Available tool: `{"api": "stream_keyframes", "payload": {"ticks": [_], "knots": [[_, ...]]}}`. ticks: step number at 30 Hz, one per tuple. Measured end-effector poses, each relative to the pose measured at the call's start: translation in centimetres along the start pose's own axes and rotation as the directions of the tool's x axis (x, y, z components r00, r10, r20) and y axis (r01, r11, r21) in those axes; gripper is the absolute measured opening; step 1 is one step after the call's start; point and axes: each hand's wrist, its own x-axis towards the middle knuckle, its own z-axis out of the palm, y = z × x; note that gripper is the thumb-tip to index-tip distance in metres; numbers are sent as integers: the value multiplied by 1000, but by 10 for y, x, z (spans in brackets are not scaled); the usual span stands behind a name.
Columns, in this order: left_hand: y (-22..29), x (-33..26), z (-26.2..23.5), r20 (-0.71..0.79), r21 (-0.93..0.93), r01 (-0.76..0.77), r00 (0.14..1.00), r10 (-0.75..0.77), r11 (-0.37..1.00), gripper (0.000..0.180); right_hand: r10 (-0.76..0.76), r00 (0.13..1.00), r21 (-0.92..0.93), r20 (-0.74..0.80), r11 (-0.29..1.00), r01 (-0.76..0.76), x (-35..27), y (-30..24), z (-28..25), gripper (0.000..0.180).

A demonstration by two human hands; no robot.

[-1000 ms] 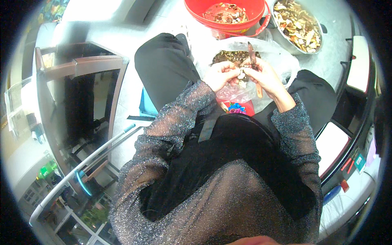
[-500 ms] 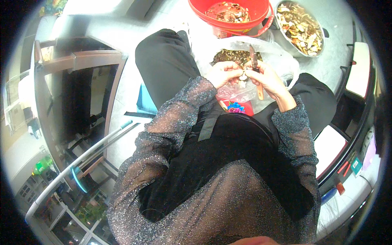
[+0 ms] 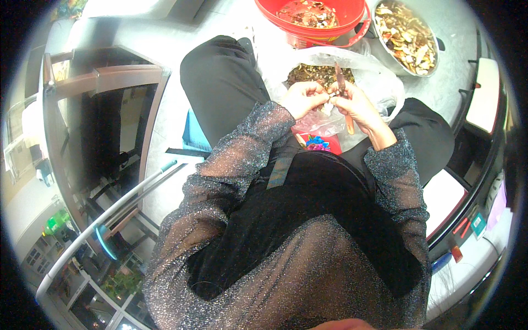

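My left hand [image 3: 303,100] is closed, its thumb and fingers pinching a small whitish piece [image 3: 331,94] that looks like cut vegetable or mushroom. Opposite it, my right hand [image 3: 360,110] wraps round a small knife [image 3: 350,125] with an orange-brown handle; the dark blade points away from me. The fingertips of both hands almost meet at the piece. Below them lies an opened clear plastic bag [image 3: 382,88], with many dark brown and pale bits [image 3: 311,73] inside. Fingers partly hide where the blade meets the piece.
Beyond the bag stand a red bucket [image 3: 269,14] with scraps inside and a metal pot [image 3: 388,58] full of pale slices. A red item with a flower print [image 3: 319,144] sits between my legs. At left are a blue dustpan [image 3: 195,132] and a long pole [image 3: 110,215].
Both hands stay over the bag with the same grips. The fingers and knife have shifted only slightly around the whitish piece.
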Motion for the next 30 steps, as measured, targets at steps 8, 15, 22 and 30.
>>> {"api": "stream_keyframes", "payload": {"ticks": [8,15,22,30], "knots": [[-8,8,-4,-12,-192,-28,1000,26,981,13,14,1000,98,-13,995,-13,2,8,-5,17],[-21,13,-10,-119,109,-43,991,56,993,19,23,998,114,-65,993,-15,5,16,-14,13],[-27,11,3,-246,358,-223,914,322,907,26,6,996,20,-89,1000,-5,6,19,-11,12],[-32,16,6,-219,253,-237,930,295,938,22,-8,991,-87,-132,996,-3,7,18,-9,14]]}}
